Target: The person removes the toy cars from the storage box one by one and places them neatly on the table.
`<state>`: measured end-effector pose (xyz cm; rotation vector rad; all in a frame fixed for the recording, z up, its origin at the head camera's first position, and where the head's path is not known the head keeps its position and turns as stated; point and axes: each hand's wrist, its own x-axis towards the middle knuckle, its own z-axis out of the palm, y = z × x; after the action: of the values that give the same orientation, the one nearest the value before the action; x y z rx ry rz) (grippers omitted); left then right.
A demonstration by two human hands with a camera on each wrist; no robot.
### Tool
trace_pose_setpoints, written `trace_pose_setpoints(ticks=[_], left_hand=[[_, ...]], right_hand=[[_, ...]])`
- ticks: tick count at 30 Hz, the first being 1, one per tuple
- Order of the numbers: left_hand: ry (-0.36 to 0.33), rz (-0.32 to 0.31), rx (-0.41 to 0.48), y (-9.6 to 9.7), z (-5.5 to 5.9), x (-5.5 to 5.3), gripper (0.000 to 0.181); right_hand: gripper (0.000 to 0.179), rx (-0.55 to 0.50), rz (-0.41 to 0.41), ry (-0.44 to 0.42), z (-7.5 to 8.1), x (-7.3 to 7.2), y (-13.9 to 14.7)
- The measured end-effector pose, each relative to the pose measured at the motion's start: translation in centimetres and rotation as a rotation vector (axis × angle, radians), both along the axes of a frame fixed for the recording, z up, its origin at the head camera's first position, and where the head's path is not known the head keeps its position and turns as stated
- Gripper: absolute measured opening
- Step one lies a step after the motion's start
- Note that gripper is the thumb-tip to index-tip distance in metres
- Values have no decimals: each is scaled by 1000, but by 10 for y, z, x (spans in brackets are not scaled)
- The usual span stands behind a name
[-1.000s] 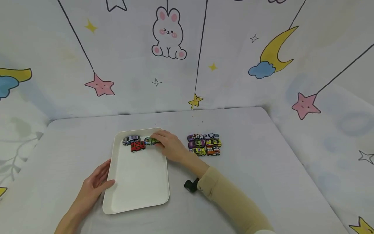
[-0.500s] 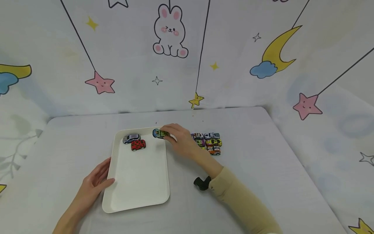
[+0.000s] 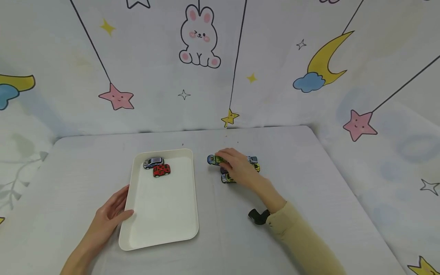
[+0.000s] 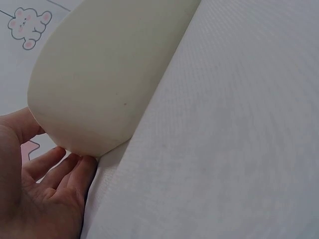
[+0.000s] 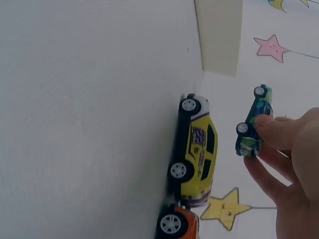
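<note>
A white tray (image 3: pixel 163 210) lies left of the middle in the head view. My left hand (image 3: pixel 108 215) holds its left side, thumb over the rim and fingers against the outer wall (image 4: pixel 94 94). Between thumb and fingers of my right hand (image 3: pixel 242 170) is a green and blue toy car (image 3: pixel 213 159), pinched above the table. Beneath that hand several other toy cars sit grouped, partly hidden by it. Among them the right wrist view has a yellow toy car (image 5: pixel 199 154) and an orange one (image 5: pixel 187 224). The pinched car is apart from both there.
Inside the tray's far left corner stand a silver and blue toy car (image 3: pixel 153 163) and a red, black-spotted toy car (image 3: pixel 161 170). A black object (image 3: pixel 258 216) shows beside the right sleeve (image 3: pixel 299 236). Behind the table hangs a patterned cloth (image 3: pixel 154 68).
The green and blue toy car has been lifted from the tray and carried right, toward the grouped cars, in my right hand. My left hand stays at the tray.
</note>
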<state>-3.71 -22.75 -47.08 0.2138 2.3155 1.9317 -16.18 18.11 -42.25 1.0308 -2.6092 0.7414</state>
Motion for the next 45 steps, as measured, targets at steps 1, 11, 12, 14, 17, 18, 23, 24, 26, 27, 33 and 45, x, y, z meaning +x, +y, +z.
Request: trace_pose_setpoints(ticks=[1, 11, 12, 14, 17, 18, 23, 24, 26, 27, 33, 45], left_hand=[[0, 1, 1, 0, 0, 0, 69], [-15, -3, -10, 0, -1, -2, 69], [-17, -5, -9, 0, 0, -2, 69], [-19, -7, -6, 0, 0, -2, 69], [-23, -12, 0, 0, 1, -2, 68], [-23, -13, 0, 0, 1, -2, 68], [-17, -12, 0, 0, 2, -2, 68], [-15, -12, 3, 0, 2, -2, 68], [-13, -12, 10, 0, 3, -1, 68], [-13, -11, 11, 0, 3, -1, 68], [-12, -5, 8, -1, 3, 0, 69], [-24, -8, 12, 0, -2, 0, 68]], right_hand=[[33, 7, 1, 9, 0, 0, 3], [34, 25, -25, 12, 3, 5, 31], [34, 25, -37, 5, 4, 5, 34], [34, 24, -62, -22, 7, 7, 41], [34, 20, -102, -54, 10, 8, 54], [34, 19, -116, -63, 11, 8, 58], [33, 22, -195, -83, 10, 7, 81], [33, 27, -211, -86, 10, 7, 84], [32, 26, -236, -94, 9, 6, 91], [32, 27, -247, -98, 8, 6, 94], [30, 24, -292, -105, 3, 3, 110], [31, 28, -374, -142, -7, -4, 135]])
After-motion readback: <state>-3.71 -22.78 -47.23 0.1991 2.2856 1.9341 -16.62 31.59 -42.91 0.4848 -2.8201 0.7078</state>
